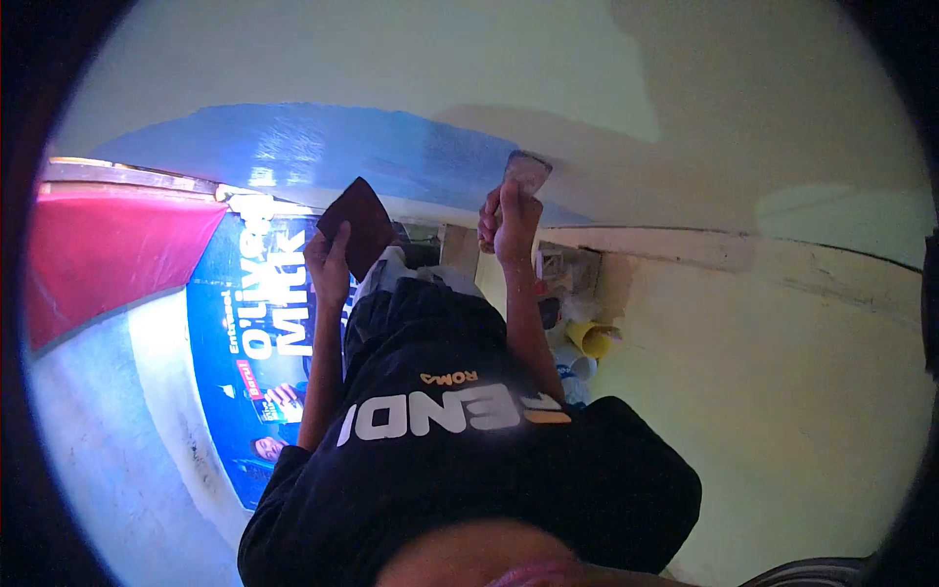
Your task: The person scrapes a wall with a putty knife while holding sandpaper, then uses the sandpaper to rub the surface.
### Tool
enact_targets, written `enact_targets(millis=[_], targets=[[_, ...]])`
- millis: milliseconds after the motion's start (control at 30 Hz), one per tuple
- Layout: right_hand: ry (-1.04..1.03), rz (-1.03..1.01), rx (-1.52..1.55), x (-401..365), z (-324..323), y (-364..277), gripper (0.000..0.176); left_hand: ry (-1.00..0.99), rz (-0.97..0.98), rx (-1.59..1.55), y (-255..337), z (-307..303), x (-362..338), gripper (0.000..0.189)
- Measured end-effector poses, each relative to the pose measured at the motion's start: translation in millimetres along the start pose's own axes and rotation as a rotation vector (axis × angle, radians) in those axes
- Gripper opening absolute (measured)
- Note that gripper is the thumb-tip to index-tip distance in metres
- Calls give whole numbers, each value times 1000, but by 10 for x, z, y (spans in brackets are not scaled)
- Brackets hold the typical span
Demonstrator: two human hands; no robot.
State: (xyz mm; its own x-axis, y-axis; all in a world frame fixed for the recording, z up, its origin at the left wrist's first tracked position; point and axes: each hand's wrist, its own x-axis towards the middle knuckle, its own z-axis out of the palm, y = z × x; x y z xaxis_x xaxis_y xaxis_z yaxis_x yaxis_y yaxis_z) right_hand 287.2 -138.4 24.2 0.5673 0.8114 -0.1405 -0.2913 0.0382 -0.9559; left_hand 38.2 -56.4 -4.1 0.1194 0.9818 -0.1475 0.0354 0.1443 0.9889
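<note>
My left hand [331, 262] is closed on the lower edge of a flat, four-cornered dark red-brown sheet [360, 227], with the thumb lying over its face. To the right, my right hand [514, 223] is wrapped round a putty knife [528, 171]; its handle is hidden in the fist. The knife's pale, smeared blade overlaps the right end of a shiny blue patch [342, 137] on the pale wall [548, 59]. Both arms reach out ahead of the black shirt [469, 479], and the hands are apart.
A blue printed banner [220, 323] and a red panel [117, 254] are on the left. At the right, a yellow container [589, 339] and a white container [577, 365] stand low by the wall. A ledge [685, 243] runs along the right side.
</note>
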Motion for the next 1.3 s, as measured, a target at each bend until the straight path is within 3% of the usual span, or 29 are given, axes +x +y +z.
enact_targets(millis=[767, 1300], targets=[[7, 47, 33, -87, -4, 35, 48, -120, 2, 18, 203, -11, 35, 26], [8, -25, 76, -61, 95, -205, 52, -54, -36, 19, 34, -78, 28, 24]])
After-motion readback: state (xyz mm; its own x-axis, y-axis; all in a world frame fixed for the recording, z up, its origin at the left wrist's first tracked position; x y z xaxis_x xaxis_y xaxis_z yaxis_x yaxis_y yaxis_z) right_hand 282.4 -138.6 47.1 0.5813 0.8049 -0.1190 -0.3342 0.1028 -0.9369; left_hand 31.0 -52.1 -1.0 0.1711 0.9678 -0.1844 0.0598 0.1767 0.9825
